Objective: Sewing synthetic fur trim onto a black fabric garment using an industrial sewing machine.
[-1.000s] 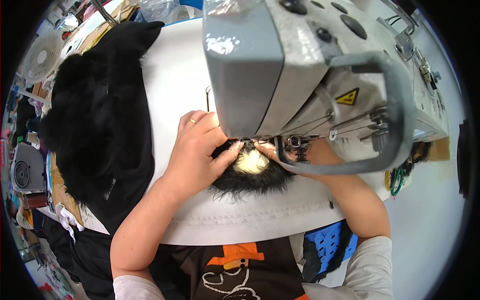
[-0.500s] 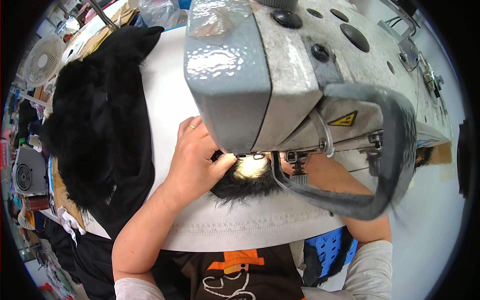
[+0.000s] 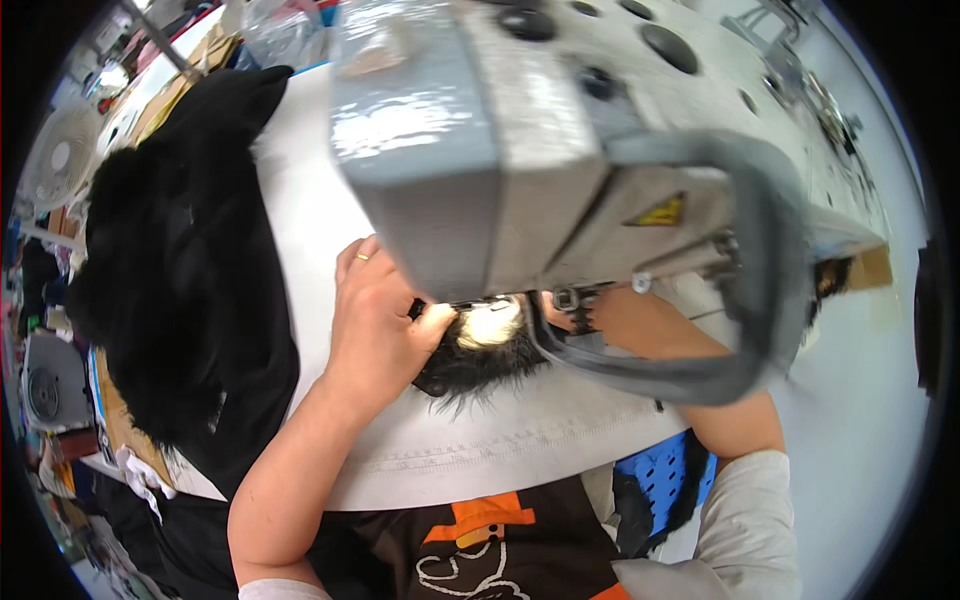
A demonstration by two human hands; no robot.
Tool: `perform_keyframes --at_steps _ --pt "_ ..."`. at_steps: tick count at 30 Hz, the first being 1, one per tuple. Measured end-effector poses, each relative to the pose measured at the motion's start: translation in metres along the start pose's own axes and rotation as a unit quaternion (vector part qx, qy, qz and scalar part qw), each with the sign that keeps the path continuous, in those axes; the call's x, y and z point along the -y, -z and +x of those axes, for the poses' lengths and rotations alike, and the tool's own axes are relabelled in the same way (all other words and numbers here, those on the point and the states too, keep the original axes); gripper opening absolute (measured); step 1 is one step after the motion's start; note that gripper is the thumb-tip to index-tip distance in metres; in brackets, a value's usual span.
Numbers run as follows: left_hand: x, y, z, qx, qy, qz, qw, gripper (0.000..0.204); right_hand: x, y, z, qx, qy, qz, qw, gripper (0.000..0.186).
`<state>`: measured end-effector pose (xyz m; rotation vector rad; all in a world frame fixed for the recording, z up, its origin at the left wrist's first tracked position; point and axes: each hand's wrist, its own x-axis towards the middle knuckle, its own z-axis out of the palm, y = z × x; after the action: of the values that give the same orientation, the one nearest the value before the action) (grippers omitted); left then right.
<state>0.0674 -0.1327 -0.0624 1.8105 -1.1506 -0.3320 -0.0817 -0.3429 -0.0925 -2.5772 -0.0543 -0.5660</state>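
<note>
My left hand grips the left side of a black fur piece with a pale cream patch, thumb pressing beside the needle area. The piece lies under a grey sewing machine head, which hides my upper fingertips. My right hand is at the right of the fur, behind the machine's curved grey bar; its fingertips are mostly hidden, so their grip is unclear. The machine's metal parts sit just over the fur, between my hands. The picture is slightly blurred.
Black fur-trimmed fabric covers the left of the white table. Beyond it are a fan, a grey appliance and a clear plastic bag. A blue perforated bin shows below the table edge at the right.
The view has shifted, so the machine head appears farther left and covers more of the fur and my right fingers than a second ago. My hands stay at the fur piece.
</note>
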Motion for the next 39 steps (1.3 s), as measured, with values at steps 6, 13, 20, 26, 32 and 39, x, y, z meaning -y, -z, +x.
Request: perform_keyframes --at_steps 6,13,20,26,32,39 --pt "-0.01 0.01 0.001 0.023 -0.028 0.122 0.992 0.021 0.026 0.028 0.017 0.046 -0.077 -0.055 0.994 0.027" --pt "-0.008 0.005 0.001 -0.01 -0.06 0.084 0.995 0.017 0.034 0.026 0.01 -0.057 -0.053 -0.005 0.997 0.025" --pt "-0.034 0.008 -0.009 0.065 -0.097 0.132 0.984 0.016 0.05 0.03 -0.007 0.033 0.009 -0.061 0.998 0.027" --pt "-0.072 -0.01 -0.034 0.097 -0.178 0.152 0.967 0.029 0.046 0.105 -0.088 0.026 -0.028 -0.192 0.981 0.024" --pt "-0.085 -0.043 -0.032 0.063 -0.146 0.105 0.982 0.025 0.024 0.129 -0.094 -0.16 -0.097 -0.259 0.948 0.023" --pt "-0.114 -0.063 -0.021 0.097 0.113 -0.145 0.978 0.025 0.012 0.092 -0.04 -0.067 -0.115 -0.32 0.938 0.018"
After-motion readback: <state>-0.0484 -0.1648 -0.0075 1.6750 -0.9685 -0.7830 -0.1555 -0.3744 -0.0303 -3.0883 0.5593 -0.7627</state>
